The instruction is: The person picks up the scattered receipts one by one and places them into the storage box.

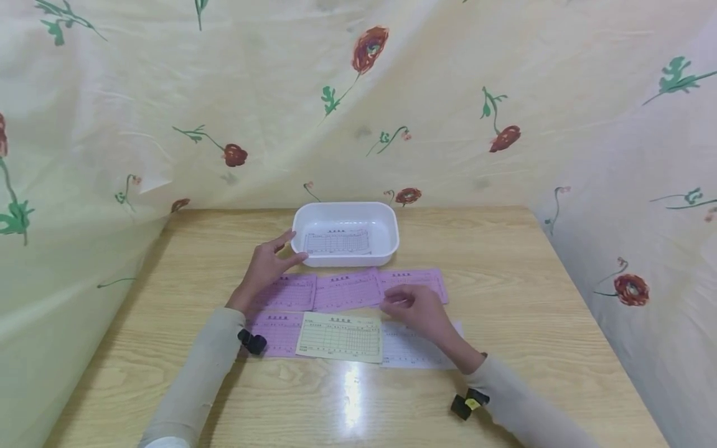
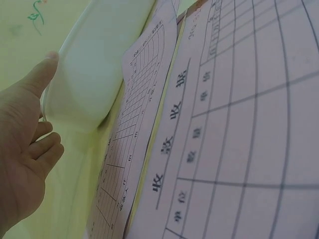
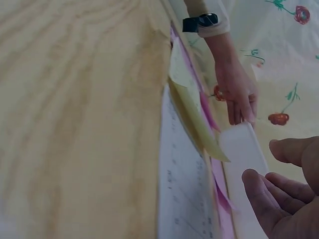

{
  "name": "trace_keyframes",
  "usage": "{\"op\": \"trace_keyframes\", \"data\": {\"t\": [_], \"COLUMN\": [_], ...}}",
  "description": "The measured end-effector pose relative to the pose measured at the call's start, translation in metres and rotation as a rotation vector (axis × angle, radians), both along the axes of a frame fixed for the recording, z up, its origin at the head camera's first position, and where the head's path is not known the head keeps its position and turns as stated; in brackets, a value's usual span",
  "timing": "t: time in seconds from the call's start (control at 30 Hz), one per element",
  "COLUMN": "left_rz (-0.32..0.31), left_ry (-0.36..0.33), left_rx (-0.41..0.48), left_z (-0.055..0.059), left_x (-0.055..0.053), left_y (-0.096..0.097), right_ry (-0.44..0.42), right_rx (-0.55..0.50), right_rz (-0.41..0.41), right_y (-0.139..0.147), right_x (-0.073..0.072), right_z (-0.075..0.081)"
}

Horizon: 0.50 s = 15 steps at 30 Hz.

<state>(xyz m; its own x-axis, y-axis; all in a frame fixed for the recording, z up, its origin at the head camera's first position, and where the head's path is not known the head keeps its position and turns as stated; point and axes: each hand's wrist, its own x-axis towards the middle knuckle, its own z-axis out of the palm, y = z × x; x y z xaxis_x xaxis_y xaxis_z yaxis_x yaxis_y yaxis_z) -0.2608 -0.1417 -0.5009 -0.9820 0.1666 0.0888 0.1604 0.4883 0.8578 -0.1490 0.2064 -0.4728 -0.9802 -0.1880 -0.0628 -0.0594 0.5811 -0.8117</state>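
At the back of the table stands a white plastic tub [image 1: 386, 252] with a printed receipt slip [image 1: 336, 241] lying inside. My left hand [image 1: 266, 266] grips the tub's left rim between thumb and fingers; in the left wrist view the tub [image 2: 94, 59] rises past the thumb. Over the right-hand slips hovers my right hand [image 1: 417, 309], and the right wrist view shows thumb and fingers apart with nothing held. Beneath it lies a white slip [image 1: 411, 348], partly hidden. Beside that are a yellow slip [image 1: 340, 339], its corner curling up, and several pink slips [image 1: 347, 291].
The slips lie in two rows on the wood-grain table [image 1: 482, 249], in front of the tub. A flower-printed cloth [image 1: 269, 81] hangs behind and along both sides. Small black cameras [image 1: 252, 341] are strapped at both wrists.
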Motion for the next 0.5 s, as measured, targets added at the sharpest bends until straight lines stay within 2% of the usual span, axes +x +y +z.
{"op": "trace_keyframes", "data": {"t": [0.3,0.5], "left_rz": [-0.003,-0.011], "left_ry": [0.005,0.016], "left_rx": [0.009,0.007], "left_z": [0.001,0.001], "left_x": [0.001,0.001], "left_y": [-0.001,-0.001], "right_ry": [-0.081,-0.136], "right_rx": [-0.023,-0.041], "right_rz": [-0.005,-0.028], "right_y": [-0.005,-0.009], "right_x": [0.007,0.013], "right_z": [-0.018,-0.023]}}
